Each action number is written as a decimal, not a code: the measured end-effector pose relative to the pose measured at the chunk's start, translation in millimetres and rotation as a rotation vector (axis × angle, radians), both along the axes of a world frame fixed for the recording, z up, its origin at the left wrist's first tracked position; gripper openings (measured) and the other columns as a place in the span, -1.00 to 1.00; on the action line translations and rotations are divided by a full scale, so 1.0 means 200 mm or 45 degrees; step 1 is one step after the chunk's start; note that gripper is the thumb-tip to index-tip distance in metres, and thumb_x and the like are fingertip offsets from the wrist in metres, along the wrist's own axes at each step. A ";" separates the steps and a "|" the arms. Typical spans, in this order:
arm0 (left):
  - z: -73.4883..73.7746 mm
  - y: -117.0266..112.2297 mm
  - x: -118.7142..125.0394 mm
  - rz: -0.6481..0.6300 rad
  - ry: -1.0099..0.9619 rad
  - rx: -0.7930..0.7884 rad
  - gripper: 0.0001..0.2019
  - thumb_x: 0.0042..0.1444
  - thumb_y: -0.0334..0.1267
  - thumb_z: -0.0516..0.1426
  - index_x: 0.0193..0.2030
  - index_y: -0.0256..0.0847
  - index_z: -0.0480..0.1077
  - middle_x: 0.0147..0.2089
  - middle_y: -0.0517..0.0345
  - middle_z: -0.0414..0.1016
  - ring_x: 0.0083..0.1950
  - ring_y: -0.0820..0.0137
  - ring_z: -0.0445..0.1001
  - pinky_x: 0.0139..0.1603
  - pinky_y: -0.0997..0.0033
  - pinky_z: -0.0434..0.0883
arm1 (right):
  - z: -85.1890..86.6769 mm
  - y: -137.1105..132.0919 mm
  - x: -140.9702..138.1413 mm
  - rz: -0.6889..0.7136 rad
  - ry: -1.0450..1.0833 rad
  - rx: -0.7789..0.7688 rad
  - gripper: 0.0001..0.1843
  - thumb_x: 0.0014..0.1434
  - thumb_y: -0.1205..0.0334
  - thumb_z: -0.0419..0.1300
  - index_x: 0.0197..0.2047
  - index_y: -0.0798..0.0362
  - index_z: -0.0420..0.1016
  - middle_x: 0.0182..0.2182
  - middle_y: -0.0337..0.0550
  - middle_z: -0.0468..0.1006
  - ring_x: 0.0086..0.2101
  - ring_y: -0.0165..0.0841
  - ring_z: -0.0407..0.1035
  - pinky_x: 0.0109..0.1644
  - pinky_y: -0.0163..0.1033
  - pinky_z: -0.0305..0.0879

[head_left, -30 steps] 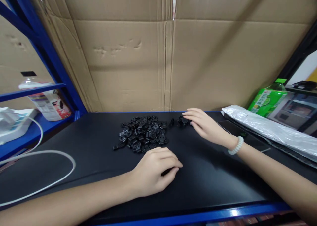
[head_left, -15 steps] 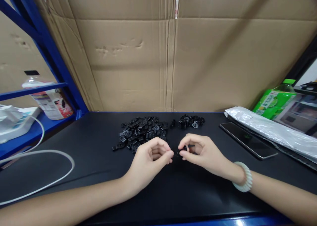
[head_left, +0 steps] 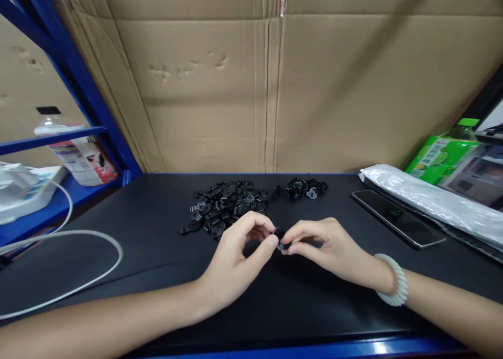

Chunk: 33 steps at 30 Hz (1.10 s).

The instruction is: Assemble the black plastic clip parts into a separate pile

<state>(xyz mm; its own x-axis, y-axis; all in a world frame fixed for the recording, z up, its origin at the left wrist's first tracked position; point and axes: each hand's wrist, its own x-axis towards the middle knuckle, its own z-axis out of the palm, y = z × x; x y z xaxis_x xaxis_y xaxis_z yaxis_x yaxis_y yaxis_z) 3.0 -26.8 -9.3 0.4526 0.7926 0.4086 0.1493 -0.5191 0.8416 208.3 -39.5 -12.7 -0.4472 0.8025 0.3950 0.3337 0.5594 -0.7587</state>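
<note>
Between my two hands is a small black plastic part, held just above the dark tabletop. My left hand pinches its left side between thumb and fingertips. On the other side, my right hand grips it the same way, thumb below and index finger above. The fingers cover much of the part, so its full shape is hidden. Behind my left hand lies a large pile of black plastic parts, some with round, holed faces. A smaller group of black parts sits farther back on the right.
A smartphone and a silvery plastic package lie on the right of the black table. A white cable loops over the left side. Cardboard stands behind, with a blue rack at left.
My hands have come closer together, and both now hold the black part, which shows more clearly between the fingertips. The view has shifted slightly.
</note>
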 end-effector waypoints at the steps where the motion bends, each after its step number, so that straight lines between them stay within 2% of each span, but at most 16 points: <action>1: 0.00 0.00 0.00 -0.011 0.001 -0.017 -0.95 0.19 -0.36 0.10 -0.21 -0.21 0.35 -0.23 0.17 0.41 -0.18 0.41 0.41 -0.12 0.45 0.39 | 0.00 -0.01 0.00 -0.008 -0.019 0.058 -0.94 0.17 0.29 0.24 -0.26 0.07 0.51 -0.43 -0.22 0.62 -0.40 -0.43 0.53 -0.30 -0.40 0.40; 3: 0.00 0.00 0.01 -0.047 0.006 -0.073 -0.93 0.19 -0.35 0.10 -0.20 -0.22 0.38 -0.22 0.15 0.44 -0.17 0.39 0.43 -0.11 0.43 0.40 | 0.01 -0.02 -0.02 -0.032 -0.034 0.123 -0.91 0.12 0.27 0.29 -0.32 0.06 0.45 -0.48 -0.25 0.57 -0.45 -0.45 0.47 -0.34 -0.39 0.35; 5: 0.00 0.00 0.01 -0.094 0.004 -0.158 -0.90 0.19 -0.34 0.10 -0.18 -0.23 0.41 -0.22 0.13 0.47 -0.18 0.38 0.45 -0.10 0.41 0.42 | 0.01 -0.03 -0.03 -0.044 -0.011 0.075 -0.80 0.07 0.24 0.33 -0.31 0.04 0.36 -0.52 -0.31 0.50 -0.49 -0.47 0.40 -0.37 -0.38 0.32; 8: -0.01 0.00 0.01 -0.133 -0.047 -0.287 -0.84 0.14 -0.38 0.10 -0.13 -0.23 0.42 -0.21 0.11 0.48 -0.16 0.37 0.47 -0.06 0.37 0.43 | 0.01 -0.03 -0.03 -0.067 0.087 -0.140 -0.70 0.08 0.19 0.32 -0.22 0.01 0.26 -0.51 -0.35 0.46 -0.49 -0.46 0.38 -0.38 -0.35 0.32; 11: -0.02 -0.01 0.02 -0.186 -0.105 -0.321 -0.73 0.04 -0.49 0.11 -0.10 -0.23 0.43 -0.19 0.10 0.48 -0.13 0.34 0.48 -0.04 0.34 0.44 | -0.01 -0.02 -0.04 -0.083 0.197 -0.345 -0.64 0.09 0.15 0.31 -0.12 0.00 0.26 -0.48 -0.34 0.45 -0.48 -0.44 0.41 -0.41 -0.34 0.34; 13: -0.02 -0.01 0.02 -0.219 -0.118 -0.318 -0.72 0.00 -0.49 0.15 -0.11 -0.23 0.45 -0.18 0.09 0.50 -0.13 0.33 0.49 -0.05 0.33 0.45 | -0.02 -0.01 -0.04 -0.075 0.235 -0.447 -0.68 0.07 0.12 0.32 -0.20 0.04 0.32 -0.48 -0.32 0.44 -0.49 -0.45 0.41 -0.43 -0.35 0.34; 16: -0.02 0.00 0.02 -0.213 -0.138 -0.416 -0.82 0.05 -0.38 0.20 -0.16 -0.27 0.48 -0.22 0.07 0.54 -0.16 0.33 0.51 -0.08 0.33 0.46 | -0.03 0.01 -0.04 -0.078 0.275 -0.524 -0.71 0.08 0.09 0.31 -0.43 0.10 0.33 -0.55 -0.29 0.45 -0.53 -0.47 0.38 -0.43 -0.36 0.33; 19: -0.02 0.01 0.02 -0.164 -0.179 -0.559 -0.84 0.03 -0.31 0.24 -0.23 -0.31 0.52 -0.31 0.09 0.57 -0.24 0.36 0.52 -0.12 0.35 0.46 | -0.03 0.01 -0.04 -0.047 0.308 -0.581 -0.68 0.09 0.06 0.29 -0.46 0.12 0.36 -0.57 -0.26 0.48 -0.54 -0.48 0.37 -0.41 -0.34 0.35; 25: 0.00 0.02 0.02 0.002 -0.219 -0.692 -0.81 -0.09 -0.30 0.31 -0.28 -0.30 0.59 -0.45 0.15 0.56 -0.39 0.42 0.49 -0.26 0.42 0.44 | -0.01 0.01 -0.04 -0.033 0.304 -0.555 -0.68 0.13 0.01 0.25 -0.37 0.14 0.46 -0.51 -0.21 0.51 -0.52 -0.45 0.39 -0.44 -0.34 0.37; 28: 0.01 0.01 0.02 0.027 -0.200 -0.689 -0.81 -0.10 -0.29 0.31 -0.30 -0.28 0.61 -0.47 0.14 0.57 -0.41 0.39 0.48 -0.27 0.39 0.45 | -0.01 0.00 -0.05 -0.077 0.264 -0.531 -0.70 0.15 0.03 0.23 -0.40 0.12 0.45 -0.54 -0.23 0.50 -0.54 -0.46 0.36 -0.44 -0.34 0.36; 33: 0.01 0.01 0.02 0.035 -0.210 -0.708 -0.83 -0.13 -0.32 0.32 -0.33 -0.25 0.63 -0.47 0.13 0.59 -0.42 0.39 0.49 -0.30 0.40 0.46 | -0.01 -0.01 -0.06 -0.120 0.175 -0.389 -0.72 0.22 0.12 0.16 -0.46 0.09 0.40 -0.55 -0.22 0.49 -0.47 -0.42 0.39 -0.33 -0.29 0.33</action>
